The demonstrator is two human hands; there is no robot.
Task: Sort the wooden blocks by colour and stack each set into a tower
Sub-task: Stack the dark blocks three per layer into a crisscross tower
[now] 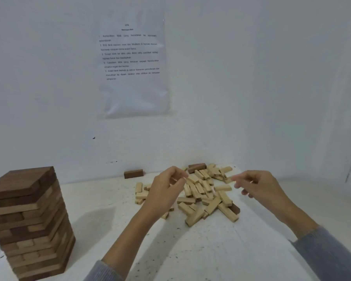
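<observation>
Blocks [200, 188] just beside left hand [164, 189]

The tower [26, 220] at lower left has a dark walnut-brown top layer over bands of mixed dark brown and light tan. The block pile [203, 195] right of centre is pale cream-tan, with reddish-brown blocks [197, 167] at its top edge. A lone block [133, 173] left of it is dark brown. The table [211, 250] is white with dark specks, the wall sheet [134, 94] white with black print, and the sleeve [332, 254] at lower right grey.
</observation>
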